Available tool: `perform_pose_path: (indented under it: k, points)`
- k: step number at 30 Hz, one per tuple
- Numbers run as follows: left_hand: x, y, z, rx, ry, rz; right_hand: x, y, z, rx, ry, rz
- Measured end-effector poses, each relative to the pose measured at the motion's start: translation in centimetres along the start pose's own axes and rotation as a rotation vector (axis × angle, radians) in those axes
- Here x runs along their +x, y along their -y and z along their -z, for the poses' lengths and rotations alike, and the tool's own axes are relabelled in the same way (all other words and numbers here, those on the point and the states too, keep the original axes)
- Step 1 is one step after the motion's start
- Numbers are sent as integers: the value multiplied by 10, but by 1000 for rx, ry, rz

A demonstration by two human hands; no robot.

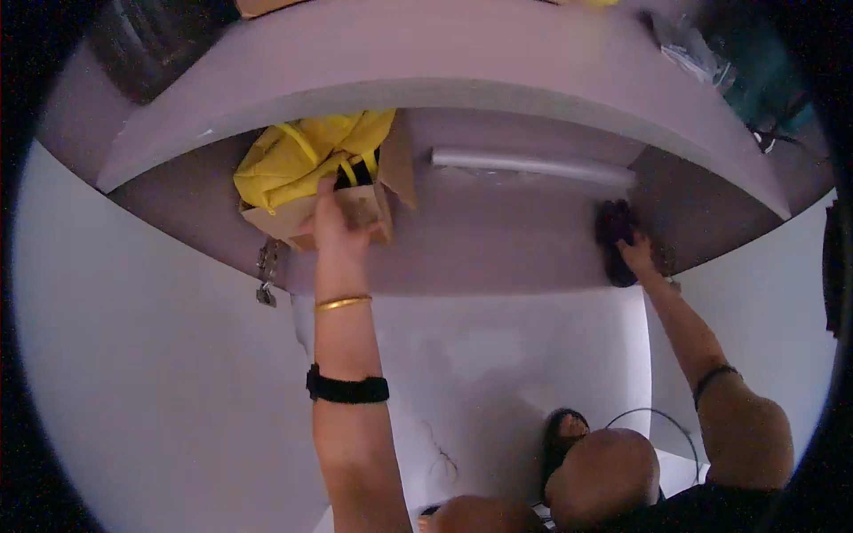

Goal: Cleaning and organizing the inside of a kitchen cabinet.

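Observation:
My left hand (341, 216) is against the front of a cardboard box (280, 223), its fingers spread and one reaching up to the yellow bag (300, 166) inside. Whether it grips the box wall is not clear. The bag bulges above the rim, with straps and a zipper pull showing. At the right end of the same cabinet compartment, my right hand (638, 254) is closed on a dark item (616, 233), possibly a shoe; it is blurred. Between my hands, further back, lies a long pale roll (533, 164), perhaps plastic film.
The curved-looking shelf edge (453, 93) overhangs the compartment. Above it sit a dark container (160, 46) at left and a dark green bag (766, 80) at right. White doors flank me; a metal latch with a padlock (266, 294) hangs at left. A cable (673, 420) loops near my knee.

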State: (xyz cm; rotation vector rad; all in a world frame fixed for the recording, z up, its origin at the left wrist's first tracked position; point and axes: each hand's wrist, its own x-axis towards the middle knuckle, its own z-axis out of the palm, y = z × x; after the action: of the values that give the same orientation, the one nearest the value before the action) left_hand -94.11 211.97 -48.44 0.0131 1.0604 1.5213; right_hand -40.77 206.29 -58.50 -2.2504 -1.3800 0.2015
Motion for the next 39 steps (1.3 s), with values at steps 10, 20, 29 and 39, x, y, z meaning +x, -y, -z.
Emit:
perform_pose_path:
  k: [10,20,29,39]
  points:
    - [-127,49,49,-88,-206,-56,-101,156,-92,-328,-81,510]
    - [-300,8,56,-48,278,-32,-246,298,-144,84,264,1125]
    - [-376,19,51,1066,783,-485,-247,424,-200,32,465,1210]
    - [-401,19,57,1546,636,-300,-237,368,-169,43,329,1365]
